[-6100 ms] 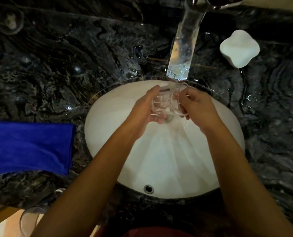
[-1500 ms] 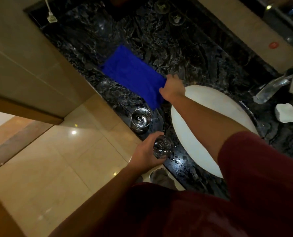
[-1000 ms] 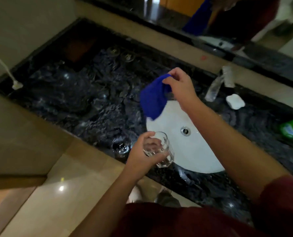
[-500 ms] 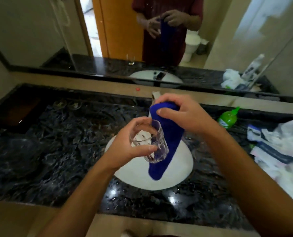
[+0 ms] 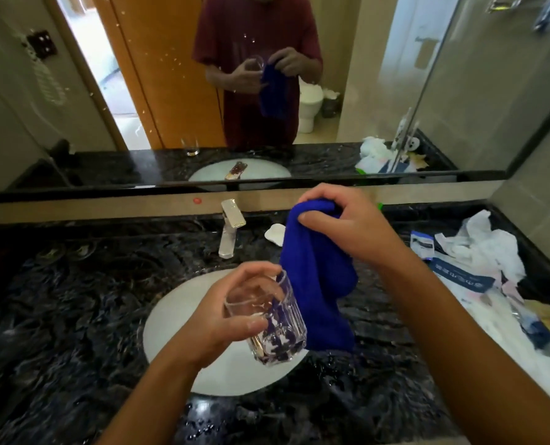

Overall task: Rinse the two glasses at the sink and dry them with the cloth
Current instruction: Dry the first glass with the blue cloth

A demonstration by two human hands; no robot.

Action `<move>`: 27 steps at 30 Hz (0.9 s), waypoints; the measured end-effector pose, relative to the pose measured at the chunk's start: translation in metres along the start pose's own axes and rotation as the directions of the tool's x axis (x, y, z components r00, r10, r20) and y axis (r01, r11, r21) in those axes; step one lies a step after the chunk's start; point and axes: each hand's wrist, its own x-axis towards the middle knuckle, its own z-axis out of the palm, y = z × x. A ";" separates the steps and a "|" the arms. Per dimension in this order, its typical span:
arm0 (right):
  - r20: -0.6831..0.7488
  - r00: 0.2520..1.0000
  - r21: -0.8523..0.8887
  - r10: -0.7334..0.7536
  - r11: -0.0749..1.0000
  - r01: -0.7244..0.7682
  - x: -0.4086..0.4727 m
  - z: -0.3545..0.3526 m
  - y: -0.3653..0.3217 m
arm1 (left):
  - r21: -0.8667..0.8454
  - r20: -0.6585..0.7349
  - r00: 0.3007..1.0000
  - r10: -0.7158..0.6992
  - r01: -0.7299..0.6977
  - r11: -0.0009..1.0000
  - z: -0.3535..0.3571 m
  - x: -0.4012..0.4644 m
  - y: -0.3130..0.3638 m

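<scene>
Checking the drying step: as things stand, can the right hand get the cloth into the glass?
Probably yes. The left hand holds the glass with its mouth uncovered, and the cloth hangs from the right hand right beside it, nothing between.

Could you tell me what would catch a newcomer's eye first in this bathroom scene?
The bright blue cloth, held bunched in the right hand, hangs over the white sink. Just left of it, the left hand holds a clear ribbed glass tilted above the basin. Behind, the mirror repeats the scene above the dark marbled counter.
</scene>
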 end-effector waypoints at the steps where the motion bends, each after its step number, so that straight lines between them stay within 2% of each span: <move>1: -0.035 0.998 -0.032 0.044 0.998 -0.045 -0.001 -0.005 0.006 | -0.028 0.013 1.000 -0.010 0.010 1.000 0.001 0.005 -0.001; 3: -0.043 0.983 -0.085 0.176 0.980 -0.180 -0.005 -0.016 0.019 | -0.119 0.022 1.000 -0.021 0.023 0.993 0.000 0.012 -0.002; 5: 0.059 0.950 -0.175 0.307 0.940 -0.293 -0.016 -0.021 0.034 | -0.153 -0.005 1.000 -0.011 0.010 0.988 -0.004 0.016 0.000; 7: 0.161 0.918 -0.190 0.362 0.924 -0.331 -0.029 -0.017 0.040 | -0.138 -0.022 1.000 -0.020 0.017 0.990 -0.007 0.016 0.002; 8: 0.177 0.915 -0.108 0.362 0.931 -0.348 -0.033 -0.013 0.039 | -0.115 -0.026 0.999 -0.036 0.033 0.993 -0.008 0.015 0.001; 10: 0.117 0.924 0.270 0.364 0.884 -0.382 -0.033 -0.005 0.037 | -0.057 -0.035 0.996 -0.077 0.075 0.996 -0.011 0.014 -0.005; 12: 0.089 0.926 0.620 0.367 0.707 -0.340 -0.031 0.003 0.033 | -0.014 -0.101 0.990 -0.100 0.100 0.995 -0.006 0.011 -0.016; 13: 0.102 0.935 0.703 0.340 0.641 -0.310 -0.030 0.008 0.029 | -0.012 -0.153 0.983 -0.100 0.099 0.995 -0.002 0.010 -0.022; 15: 0.180 0.953 0.784 0.245 0.549 -0.289 -0.033 0.029 0.021 | -0.068 -0.269 0.958 -0.099 0.083 0.994 0.011 0.011 -0.029; 17: 0.309 0.940 0.829 0.145 0.444 -0.341 -0.041 0.047 0.018 | -0.163 -0.393 0.914 -0.099 0.036 0.986 0.024 0.015 -0.029; 19: 0.396 0.912 0.852 0.108 0.327 -0.408 -0.048 0.055 0.017 | -0.295 -0.468 0.874 -0.132 -0.014 0.955 0.030 0.017 -0.026; 20: 0.392 0.911 0.853 0.127 0.321 -0.412 -0.050 0.059 0.022 | -0.342 -0.477 0.868 -0.139 -0.039 0.939 0.029 0.017 -0.025; 21: 0.345 0.923 0.829 0.171 0.406 -0.385 -0.053 0.063 0.029 | -0.360 -0.477 0.869 -0.133 -0.055 0.931 0.028 0.016 -0.023; 22: 0.257 0.937 0.756 0.237 0.555 -0.348 -0.056 0.066 0.034 | -0.356 -0.472 0.873 -0.124 -0.059 0.933 0.028 0.015 -0.023; 24: -0.013 0.961 0.500 0.278 0.834 -0.234 -0.064 0.072 0.040 | -0.342 -0.469 0.875 -0.119 -0.056 0.938 0.028 0.014 -0.021; 26: -0.240 0.948 0.286 0.207 0.949 -0.134 -0.069 0.077 0.042 | -0.354 -0.462 0.879 -0.119 -0.060 0.933 0.031 0.015 -0.020; 27: -0.278 0.940 0.245 0.198 0.961 -0.130 -0.072 0.076 0.045 | -0.363 -0.453 0.884 -0.118 -0.062 0.930 0.033 0.016 -0.019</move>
